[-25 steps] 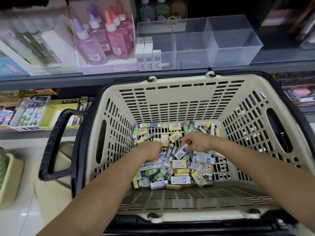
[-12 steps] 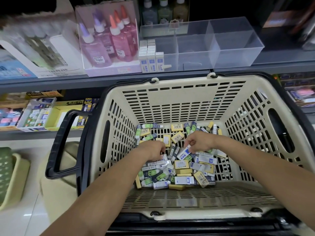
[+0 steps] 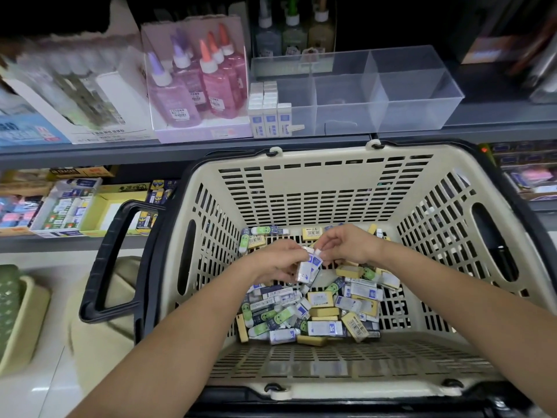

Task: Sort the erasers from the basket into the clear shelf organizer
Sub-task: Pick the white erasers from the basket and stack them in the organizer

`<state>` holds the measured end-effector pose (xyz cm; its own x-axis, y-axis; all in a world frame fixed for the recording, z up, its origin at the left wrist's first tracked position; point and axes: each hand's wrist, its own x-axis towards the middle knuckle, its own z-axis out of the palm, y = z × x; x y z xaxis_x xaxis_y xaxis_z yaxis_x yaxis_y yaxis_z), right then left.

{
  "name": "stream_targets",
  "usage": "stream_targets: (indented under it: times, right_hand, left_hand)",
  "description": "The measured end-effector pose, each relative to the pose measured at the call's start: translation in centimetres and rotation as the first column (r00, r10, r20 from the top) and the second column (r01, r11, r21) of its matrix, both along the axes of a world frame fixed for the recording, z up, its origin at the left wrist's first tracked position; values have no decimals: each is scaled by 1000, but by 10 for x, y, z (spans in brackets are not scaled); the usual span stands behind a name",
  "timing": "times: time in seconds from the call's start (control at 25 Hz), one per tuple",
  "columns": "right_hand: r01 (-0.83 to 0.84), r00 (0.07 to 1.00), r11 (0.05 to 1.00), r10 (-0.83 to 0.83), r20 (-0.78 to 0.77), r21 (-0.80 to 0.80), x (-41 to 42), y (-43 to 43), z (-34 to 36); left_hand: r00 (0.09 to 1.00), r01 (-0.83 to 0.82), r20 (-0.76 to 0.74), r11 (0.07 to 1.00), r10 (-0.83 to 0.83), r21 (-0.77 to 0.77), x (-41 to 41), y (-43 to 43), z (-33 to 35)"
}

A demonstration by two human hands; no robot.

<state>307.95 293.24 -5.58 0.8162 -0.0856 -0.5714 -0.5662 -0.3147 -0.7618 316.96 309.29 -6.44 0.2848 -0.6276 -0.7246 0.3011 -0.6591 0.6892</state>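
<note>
A big cream basket (image 3: 346,188) w/ slotted walls and a black handle fills most of the view. On the dark shelf at 12 o'clock sits the clear shelf organizer (image 3: 407,95), split into boxes. Its left-most box holds a few white erasers w/ blue labels (image 3: 269,120) standing upright; the other boxes look bare.

At 11 o'clock, just beside the organizer, is a pink tray of glue bottles (image 3: 196,86) w/ purple and orange caps. Their labels are too small to read. At 9 o'clock, a lower shelf has a yellow box (image 3: 120,191) marked "2B" and a box that seems to say "ERASER".

The pile of erasers (image 3: 316,309) lies on the basket floor, toward 6 o'clock: white w/ blue sleeves, yellow ones w/ barcodes, green ones w/ little faces.

Above the pile, the left hand (image 3: 277,262) is curled around a small bunch of white-and-blue erasers (image 3: 307,268). The right hand (image 3: 343,245) pinches the top of that bunch w/ its fingertips. The two hands are almost touching.
</note>
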Motion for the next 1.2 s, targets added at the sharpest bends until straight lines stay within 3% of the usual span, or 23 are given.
stream_targets:
  times: [0.08,0.28,0.32,0.4,0.52,0.6,0.68,0.8,0.88,0.92,1.0,1.08,1.12,1.2]
  right_hand:
    - [57,998,997,-58,17,51,0,2,0]
    - [163,984,982,-169,53,95,2,16,-8]
    - [133,990,990,-135,47,53,1,21,-11]
    - [-97,995,979,102,21,-181,-2,29,-22]
    - [-415,890,744,452,-63,-524,-8,36,-37]
    - [-479,831,589,543,-121,-651,-12,34,-42]
    - [-476,830,513,531,-173,-714,-15,31,-45]
    - [-376,891,593,442,-102,-712,-17,34,-42]
    - [-365,901,737,434,-16,-568,-16,43,-36]
    - [-423,884,766,466,-35,-484,-16,49,-34]
    - [-582,797,672,582,-159,-457,-16,61,-37]
    - [-644,733,531,635,-245,-550,-17,68,-41]
    - [-643,729,516,638,-248,-566,-17,68,-42]
    - [-622,753,578,626,-203,-528,-17,66,-39]
  left_hand:
    - [983,-60,-174,998,57,-10,1,2,0]
    - [974,-29,-227,999,23,-24,11,9,1]
    - [975,-64,-216,998,61,-7,14,11,1]
    - [966,-171,-196,985,171,15,22,17,-1]
    - [939,-273,-215,962,269,11,26,22,-3]
    - [935,-284,-223,959,275,-6,26,23,-3]
    - [935,-300,-208,954,288,-28,26,22,-3]
    - [923,-359,-164,933,349,-33,29,23,-6]
    - [919,-374,-149,927,364,-42,30,22,-6]
    - [920,-374,-142,927,365,-41,30,22,-5]
    - [928,-356,-127,934,351,-22,29,23,-4]
    - [938,-330,-112,944,328,1,27,24,-4]
    - [941,-322,-109,947,321,9,27,24,-4]
    - [941,-320,-114,947,320,16,27,25,-5]
